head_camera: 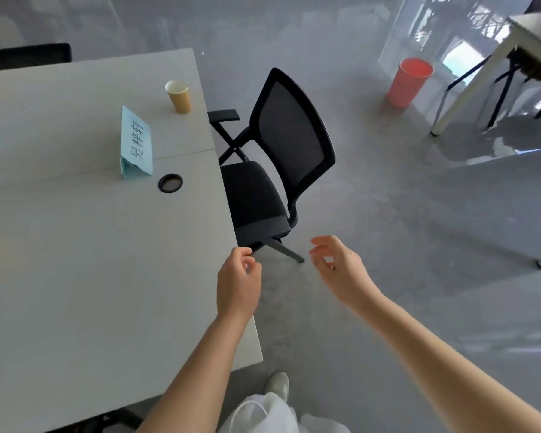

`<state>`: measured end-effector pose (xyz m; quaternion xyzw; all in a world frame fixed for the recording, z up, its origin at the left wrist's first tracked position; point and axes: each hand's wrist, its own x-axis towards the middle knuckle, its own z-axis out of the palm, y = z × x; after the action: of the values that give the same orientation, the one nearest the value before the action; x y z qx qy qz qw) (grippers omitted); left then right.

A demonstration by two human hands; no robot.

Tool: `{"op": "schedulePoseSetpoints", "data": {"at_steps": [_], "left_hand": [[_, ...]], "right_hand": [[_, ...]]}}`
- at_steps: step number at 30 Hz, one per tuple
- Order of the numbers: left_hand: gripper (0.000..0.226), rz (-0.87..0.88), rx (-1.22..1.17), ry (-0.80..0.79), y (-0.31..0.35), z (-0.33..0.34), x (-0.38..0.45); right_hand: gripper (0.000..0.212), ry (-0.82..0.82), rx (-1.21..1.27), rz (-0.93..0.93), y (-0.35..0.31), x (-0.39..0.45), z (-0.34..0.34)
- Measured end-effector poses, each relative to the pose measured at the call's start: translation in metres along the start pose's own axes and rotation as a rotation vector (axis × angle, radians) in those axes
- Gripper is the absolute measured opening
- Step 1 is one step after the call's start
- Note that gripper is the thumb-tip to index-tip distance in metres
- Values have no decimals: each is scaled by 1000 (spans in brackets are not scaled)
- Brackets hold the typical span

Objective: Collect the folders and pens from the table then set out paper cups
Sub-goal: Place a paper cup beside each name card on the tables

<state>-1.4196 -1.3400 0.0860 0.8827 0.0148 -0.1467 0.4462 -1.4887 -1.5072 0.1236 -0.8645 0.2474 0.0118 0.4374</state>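
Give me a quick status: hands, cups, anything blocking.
Left hand and right hand empty, loosely curled. One paper cup upright on table. Chair tucked at table edge.

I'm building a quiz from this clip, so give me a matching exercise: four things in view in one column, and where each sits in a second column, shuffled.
Things:
1. paper cup
2. name card
3. red bin
4. office chair

Places:
A. on the floor near the far table's legs
B. pushed up to the table's right edge
C. near the table's far right corner
D. on the table beside the round cable port

Pairs: 1-C, 2-D, 3-A, 4-B
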Motion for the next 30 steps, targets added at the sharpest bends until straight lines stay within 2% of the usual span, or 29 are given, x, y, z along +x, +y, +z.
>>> {"op": "schedulePoseSetpoints", "data": {"at_steps": [11,20,25,30], "left_hand": [[27,-92,12,133,65,89,69],[29,-241,-56,257,175,201,117],[27,-259,-77,368,205,213,149],[28,-317,-110,505,205,203,196]], "right_hand": [[25,-172,-7,-144,24,133,-74],[26,-312,-44,-272,43,260,-185],[26,-362,-54,-337,29,328,-207],[29,-489,-57,-392,-1,389,-193]]}}
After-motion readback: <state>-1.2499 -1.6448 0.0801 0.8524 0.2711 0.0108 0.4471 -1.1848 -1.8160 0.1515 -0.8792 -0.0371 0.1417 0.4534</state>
